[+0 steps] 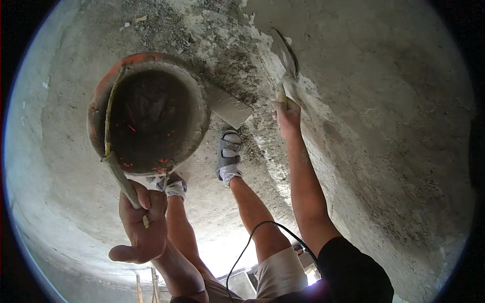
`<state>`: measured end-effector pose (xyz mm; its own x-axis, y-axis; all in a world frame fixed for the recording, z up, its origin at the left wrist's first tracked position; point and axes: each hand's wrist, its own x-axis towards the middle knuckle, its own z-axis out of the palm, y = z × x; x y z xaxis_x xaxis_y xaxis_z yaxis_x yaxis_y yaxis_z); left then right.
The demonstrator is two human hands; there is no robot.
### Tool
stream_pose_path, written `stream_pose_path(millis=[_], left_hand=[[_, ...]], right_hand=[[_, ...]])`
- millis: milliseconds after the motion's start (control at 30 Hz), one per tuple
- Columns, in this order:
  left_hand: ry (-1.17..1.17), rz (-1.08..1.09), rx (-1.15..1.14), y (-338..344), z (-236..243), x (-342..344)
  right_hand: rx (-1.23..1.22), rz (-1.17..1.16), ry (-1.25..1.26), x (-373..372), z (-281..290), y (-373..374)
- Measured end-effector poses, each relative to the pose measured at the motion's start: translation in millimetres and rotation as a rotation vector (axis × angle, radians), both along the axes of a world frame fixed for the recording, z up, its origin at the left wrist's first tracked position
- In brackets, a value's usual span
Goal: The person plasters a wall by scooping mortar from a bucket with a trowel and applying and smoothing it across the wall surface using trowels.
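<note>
My left hand (144, 222) is curled around the tube-like grip of a bucket handle (121, 179), with the thumb sticking out to the side. The mortar-caked bucket (199, 118) hangs or stands at the left, with red-orange patches showing on its rim; its inside is dark, so I cannot tell how much it holds. In my right hand (288, 116) is a trowel (289, 63), gripped by its pale handle. The trowel's blade lies close to the rough grey wall (384, 101), seen nearly edge-on, with a dark curved line beside it.
A flat grey slab (230, 105) lies between the bucket and the wall's foot. Crumbled mortar (227, 60) is strewn along that foot. My sandalled foot (230, 154) stands just behind the slab. A black cable (252, 232) loops in front of my body.
</note>
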<state>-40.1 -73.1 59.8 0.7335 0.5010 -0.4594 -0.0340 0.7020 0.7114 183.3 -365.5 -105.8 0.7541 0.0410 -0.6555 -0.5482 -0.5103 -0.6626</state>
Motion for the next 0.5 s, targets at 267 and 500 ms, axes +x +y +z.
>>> stream_pose_path(millis=[267,500], left_hand=[[0.032,0.001,0.060,12.0,-0.3,-3.2],[0.019,0.043,0.024,18.1,0.5,-1.0]], right_hand=[[0.217,-0.204,0.106,-25.2,19.6,-39.4],[0.050,-0.185,0.110,-56.9,41.7,-46.9]])
